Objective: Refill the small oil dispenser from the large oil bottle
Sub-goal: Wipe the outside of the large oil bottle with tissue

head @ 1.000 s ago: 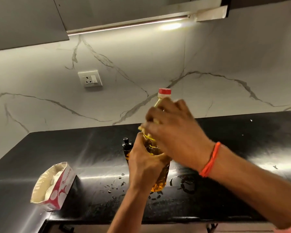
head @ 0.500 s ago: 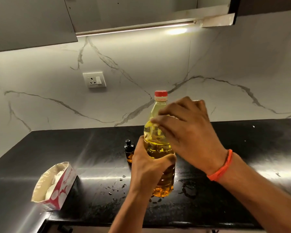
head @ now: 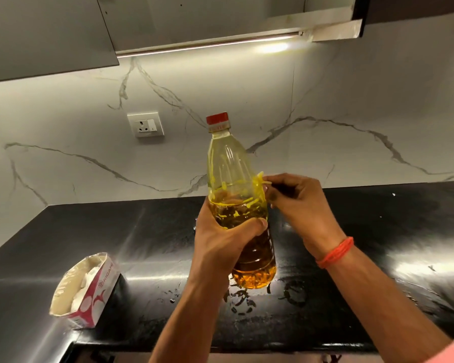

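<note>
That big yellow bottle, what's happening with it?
A person is holding the large clear plastic oil bottle upright above the black counter. The left hand grips its middle, while the right hand pinches a torn yellow strip of label on its side. The red cap is on, so no oil is being poured. An open pink and white packet sits to the left.

Clear plastic oil bottle (head: 228,163) w/ glossy black stone counter (head: 378,226), marble-look wall (head: 351,106).

counter (head: 378,231): black, glossy | on it: opened carton (head: 85,290), liquid drops (head: 240,297)
</note>
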A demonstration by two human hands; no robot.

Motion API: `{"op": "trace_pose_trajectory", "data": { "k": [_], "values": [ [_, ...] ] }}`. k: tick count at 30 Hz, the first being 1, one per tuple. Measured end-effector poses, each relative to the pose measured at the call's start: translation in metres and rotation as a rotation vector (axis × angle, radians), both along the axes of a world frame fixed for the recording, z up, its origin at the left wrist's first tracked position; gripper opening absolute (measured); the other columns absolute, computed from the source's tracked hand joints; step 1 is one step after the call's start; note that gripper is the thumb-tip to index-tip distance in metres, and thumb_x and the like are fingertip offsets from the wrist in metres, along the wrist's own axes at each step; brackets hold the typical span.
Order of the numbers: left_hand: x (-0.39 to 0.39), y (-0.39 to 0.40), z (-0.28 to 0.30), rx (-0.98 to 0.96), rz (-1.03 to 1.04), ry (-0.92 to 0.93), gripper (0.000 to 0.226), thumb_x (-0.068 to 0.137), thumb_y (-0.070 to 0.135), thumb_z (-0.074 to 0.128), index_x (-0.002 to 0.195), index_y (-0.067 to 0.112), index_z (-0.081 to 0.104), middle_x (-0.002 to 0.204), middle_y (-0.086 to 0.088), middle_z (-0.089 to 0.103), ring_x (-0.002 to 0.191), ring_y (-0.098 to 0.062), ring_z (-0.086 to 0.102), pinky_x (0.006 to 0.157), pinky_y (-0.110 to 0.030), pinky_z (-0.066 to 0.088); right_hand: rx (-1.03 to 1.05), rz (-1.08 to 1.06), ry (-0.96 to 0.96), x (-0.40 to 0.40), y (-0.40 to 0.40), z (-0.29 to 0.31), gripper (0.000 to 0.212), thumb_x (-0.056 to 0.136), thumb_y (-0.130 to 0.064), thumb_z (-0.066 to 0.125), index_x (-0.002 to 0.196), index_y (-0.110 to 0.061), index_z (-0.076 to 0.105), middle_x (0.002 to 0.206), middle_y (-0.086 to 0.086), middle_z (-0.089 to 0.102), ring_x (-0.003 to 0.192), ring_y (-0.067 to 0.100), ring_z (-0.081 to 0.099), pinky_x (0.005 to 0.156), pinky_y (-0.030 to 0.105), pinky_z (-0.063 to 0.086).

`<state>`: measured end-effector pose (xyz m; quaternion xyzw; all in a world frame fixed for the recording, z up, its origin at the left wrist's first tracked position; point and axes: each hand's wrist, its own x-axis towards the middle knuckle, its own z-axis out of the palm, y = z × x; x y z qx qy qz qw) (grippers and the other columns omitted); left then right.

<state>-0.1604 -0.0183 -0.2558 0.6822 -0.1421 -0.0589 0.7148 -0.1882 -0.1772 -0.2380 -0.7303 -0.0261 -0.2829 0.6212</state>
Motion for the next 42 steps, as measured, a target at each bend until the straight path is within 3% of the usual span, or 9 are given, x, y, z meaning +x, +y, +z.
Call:
{"op": "trace_pose_trajectory", "data": {
  "k": [7,13,17,19,24,26,28,33,42],
  "values": [
    [0.007,0.004,0.005,-0.062,0.007,-0.023,0.071,0.06,0.015,0.092,0.121,0.027,0.059,0.094,0.012,0.076,0.084,-0.005,0.075,0.061,-0.011,0.054,0.045,-0.142,0.076,-0.021,0.019,-0.038,0.024,0.091,-0.009,0.07,0.104,-0.028,0.076,0.098,-0.012,0.078,0.098,0.003,0.072,0.091,0.022,0.057],
    [0.009,-0.001,-0.002,-0.039,0.0,-0.04,0.065,0.065,0.013,0.091,0.121,0.027,0.062,0.101,0.002,0.077,0.091,-0.016,0.076,0.071,-0.02,0.06,-0.299,-0.279,-0.228,-0.032,0.037,0.002,0.019,0.087,-0.009,0.076,0.105,-0.015,0.077,0.105,-0.002,0.072,0.099,0.008,0.068,0.088,0.018,0.055],
    [0.004,-0.009,-0.01,0.03,0.005,-0.029,0.071,0.059,0.024,0.093,0.119,0.038,0.058,0.1,0.008,0.076,0.091,-0.013,0.076,0.079,-0.035,0.062,-0.508,-0.359,-0.313,-0.016,0.028,0.038,0.014,0.088,-0.008,0.077,0.101,-0.012,0.079,0.103,0.003,0.071,0.09,0.006,0.063,0.079,0.01,0.049],
    [0.003,-0.01,-0.013,0.037,0.02,-0.015,0.07,0.057,0.026,0.093,0.115,0.043,0.057,0.098,0.013,0.075,0.088,-0.009,0.075,0.078,-0.034,0.06,-0.533,-0.397,-0.317,-0.007,0.023,0.049,0.012,0.088,-0.01,0.079,0.1,-0.01,0.08,0.102,0.007,0.07,0.087,0.006,0.059,0.076,0.006,0.043],
    [0.007,-0.007,-0.01,0.005,0.019,-0.016,0.066,0.061,0.028,0.092,0.118,0.034,0.06,0.1,0.009,0.076,0.091,-0.01,0.075,0.078,-0.03,0.061,-0.618,-0.267,-0.265,-0.017,0.037,0.03,0.015,0.087,-0.011,0.076,0.102,-0.015,0.079,0.103,0.0,0.068,0.092,0.003,0.06,0.084,0.015,0.053],
    [0.009,-0.006,-0.008,-0.01,0.033,-0.03,0.045,0.079,0.016,0.083,0.115,0.032,0.062,0.096,0.012,0.076,0.088,-0.007,0.075,0.07,-0.022,0.059,-0.696,-0.193,-0.239,-0.028,0.047,0.015,0.018,0.085,-0.012,0.075,0.102,-0.017,0.079,0.106,-0.003,0.067,0.1,0.006,0.063,0.093,0.022,0.055],
    [0.01,-0.005,-0.009,0.005,0.036,-0.043,0.039,0.087,0.004,0.075,0.112,0.032,0.062,0.092,0.012,0.076,0.084,-0.007,0.075,0.066,-0.018,0.057,-0.717,-0.177,-0.257,-0.03,0.048,0.008,0.019,0.085,-0.012,0.074,0.103,-0.015,0.078,0.107,-0.001,0.068,0.102,0.01,0.064,0.096,0.024,0.054],
    [0.006,-0.002,-0.005,0.002,-0.013,0.009,0.068,0.061,0.019,0.092,0.119,0.032,0.06,0.097,0.008,0.076,0.087,-0.011,0.076,0.066,-0.019,0.059,-0.546,-0.339,-0.344,-0.01,0.024,0.019,0.015,0.089,-0.004,0.074,0.104,-0.007,0.074,0.101,0.005,0.07,0.092,0.009,0.065,0.086,0.014,0.053],
    [-0.002,0.003,0.012,-0.057,-0.114,-0.008,0.08,0.049,0.029,0.089,0.124,0.023,0.061,0.102,-0.002,0.077,0.091,-0.017,0.076,0.07,-0.021,0.058,0.067,0.073,-0.058,0.017,-0.002,0.0,0.024,0.093,0.002,0.065,0.103,-0.018,0.075,0.101,0.005,0.077,0.1,0.018,0.073,0.09,0.031,0.058]
  ]
}}
